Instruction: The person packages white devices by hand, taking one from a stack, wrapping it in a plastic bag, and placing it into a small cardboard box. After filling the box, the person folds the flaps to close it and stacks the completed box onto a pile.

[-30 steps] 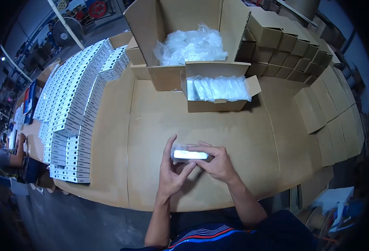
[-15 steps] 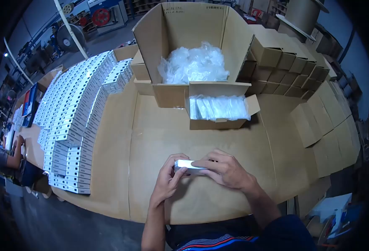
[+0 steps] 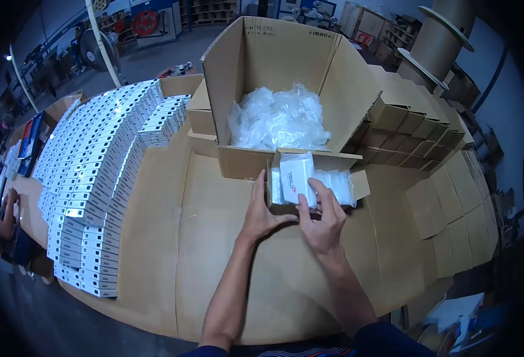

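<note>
Between the thumb and fingers of my right hand (image 3: 322, 221) is a small white box (image 3: 297, 177) with red and dark print, in a clear wrapper. It is tilted upright over the small open carton (image 3: 362, 185), overlapping the row of plastic-wrapped packs (image 3: 336, 183) inside. My left hand (image 3: 261, 209) is at the carton's left front corner, thumb stretched out to the right and fingers extended along the side. Nothing is in that hand. Part of the carton's front wall is hidden behind my right hand and the white box.
Behind stands a big open cardboard box (image 3: 223, 89) with a heap of clear plastic bags (image 3: 280, 119). Stacked white boxes (image 3: 104, 149) fill the table's left side. Brown cartons (image 3: 408, 122) are piled at the right. Another person's arm (image 3: 6, 211) shows at far left.
Both hands have moved forward from the near table to the small carton. My left hand has let go of the white box, which my right hand now holds over the carton. The view has shifted.
</note>
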### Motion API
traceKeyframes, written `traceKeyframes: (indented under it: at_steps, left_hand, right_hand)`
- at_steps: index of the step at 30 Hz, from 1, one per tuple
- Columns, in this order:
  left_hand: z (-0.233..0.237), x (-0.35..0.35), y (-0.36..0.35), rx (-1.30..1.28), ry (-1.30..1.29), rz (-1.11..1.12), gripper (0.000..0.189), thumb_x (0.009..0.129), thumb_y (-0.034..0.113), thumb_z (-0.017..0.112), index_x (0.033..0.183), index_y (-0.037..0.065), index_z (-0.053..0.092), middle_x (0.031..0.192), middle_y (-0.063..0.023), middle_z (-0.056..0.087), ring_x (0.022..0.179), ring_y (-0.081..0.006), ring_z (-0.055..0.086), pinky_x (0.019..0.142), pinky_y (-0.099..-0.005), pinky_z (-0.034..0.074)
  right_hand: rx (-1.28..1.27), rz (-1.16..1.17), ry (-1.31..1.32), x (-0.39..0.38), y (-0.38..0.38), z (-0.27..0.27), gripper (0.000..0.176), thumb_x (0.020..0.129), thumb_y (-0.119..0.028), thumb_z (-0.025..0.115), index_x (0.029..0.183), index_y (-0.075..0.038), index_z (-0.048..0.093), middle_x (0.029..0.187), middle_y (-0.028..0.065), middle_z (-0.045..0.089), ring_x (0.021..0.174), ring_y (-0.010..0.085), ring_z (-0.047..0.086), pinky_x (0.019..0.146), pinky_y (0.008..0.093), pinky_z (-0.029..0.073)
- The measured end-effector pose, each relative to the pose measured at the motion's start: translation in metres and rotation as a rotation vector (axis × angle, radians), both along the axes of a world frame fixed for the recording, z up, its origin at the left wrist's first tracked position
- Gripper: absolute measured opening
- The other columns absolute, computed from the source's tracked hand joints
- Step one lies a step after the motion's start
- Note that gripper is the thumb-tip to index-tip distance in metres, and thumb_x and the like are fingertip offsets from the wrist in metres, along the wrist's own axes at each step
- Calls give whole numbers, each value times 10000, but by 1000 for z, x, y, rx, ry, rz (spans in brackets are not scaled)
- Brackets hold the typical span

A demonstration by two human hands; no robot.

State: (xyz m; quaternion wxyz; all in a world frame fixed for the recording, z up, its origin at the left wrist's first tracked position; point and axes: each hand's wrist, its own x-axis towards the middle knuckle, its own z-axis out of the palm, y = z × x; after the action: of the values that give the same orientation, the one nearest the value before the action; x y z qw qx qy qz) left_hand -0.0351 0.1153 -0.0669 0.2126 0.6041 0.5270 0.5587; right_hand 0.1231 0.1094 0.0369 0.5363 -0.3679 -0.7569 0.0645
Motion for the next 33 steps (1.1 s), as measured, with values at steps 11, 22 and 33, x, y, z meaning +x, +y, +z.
traceKeyframes:
  at_steps: [11,22,33]
  left_hand:
    - [-8,1,9,-40,11,46,1070,649,233,960,1516,15,373,1463,-220,481,1364,-422,477,1101,-470,457]
    - [-20,-3,13,-39,9,-5,1051,707,394,898,1528,0,372,1488,-235,454,1377,-442,455,1114,-471,433]
    - [-17,2,12,-1,-2,-11,994,655,257,968,1462,-6,450,1394,-207,525,1311,-396,509,1121,-460,413]
  right_hand:
    - [-114,-44,-241,-23,9,-25,394,900,-81,735,1271,11,642,921,179,662,769,376,708,663,451,585]
    - [-270,-99,-735,-24,-3,-44,773,971,-493,627,1520,23,453,1634,194,347,1526,431,255,1155,773,142]
    - [-276,139,-366,41,-24,-15,678,869,-241,784,1453,-6,533,1509,217,509,1448,406,423,1192,617,294]
